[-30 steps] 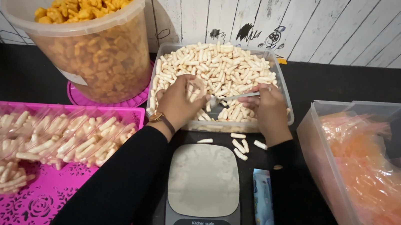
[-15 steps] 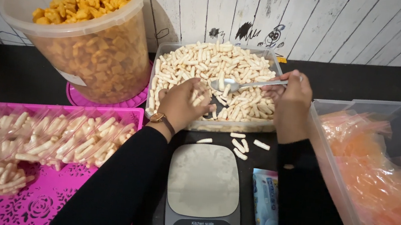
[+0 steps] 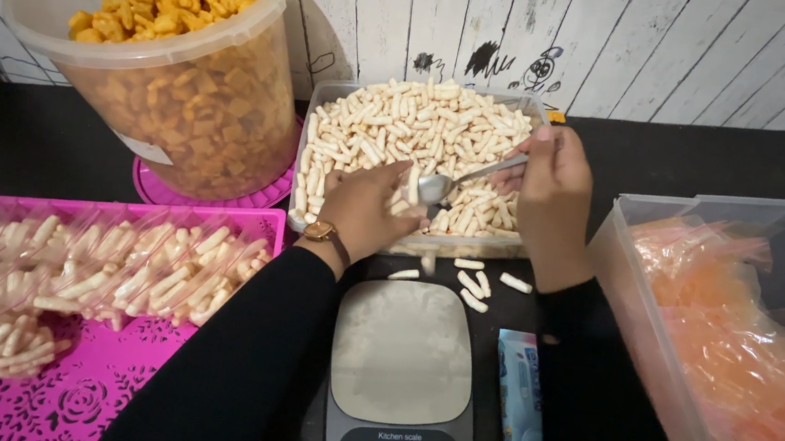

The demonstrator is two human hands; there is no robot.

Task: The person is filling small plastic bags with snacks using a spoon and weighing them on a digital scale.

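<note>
black table [image 3: 56, 148], right hand [image 3: 553, 195] gripping spoon [image 3: 451, 186], left hand [image 3: 369, 210] cupped beside snack tub [image 3: 317, 104]

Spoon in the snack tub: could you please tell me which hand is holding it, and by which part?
The right hand holds the metal spoon by the end of its handle, bowl pointing toward the left hand, which seems to hold a small clear bag.

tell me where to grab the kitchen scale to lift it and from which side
Grip the kitchen scale by its two long side edges, from above. It lies flat, its steel plate is bare, and both flanks look reachable, though the blue packet crowds its right edge.
</note>
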